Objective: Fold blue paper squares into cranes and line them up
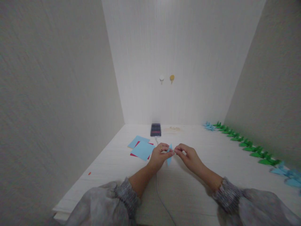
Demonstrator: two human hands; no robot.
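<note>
My left hand [159, 154] and my right hand [189, 156] meet above the middle of the white desk [211, 175]. Both pinch a narrow, folded piece of light blue paper [169, 156] that hangs point-down between them. The fingers of both hands are closed on its upper part. A ring shows on a finger of my left hand. Grey sleeves cover both forearms.
Loose blue and red paper squares [141, 148] lie left of my hands. A phone [155, 129] stands at the back, its white cable [162, 196] running toward me. Green folded paper figures [249, 147] line the right wall, with blue ones [285, 173] at either end. Two hooks [166, 78] hang on the back wall.
</note>
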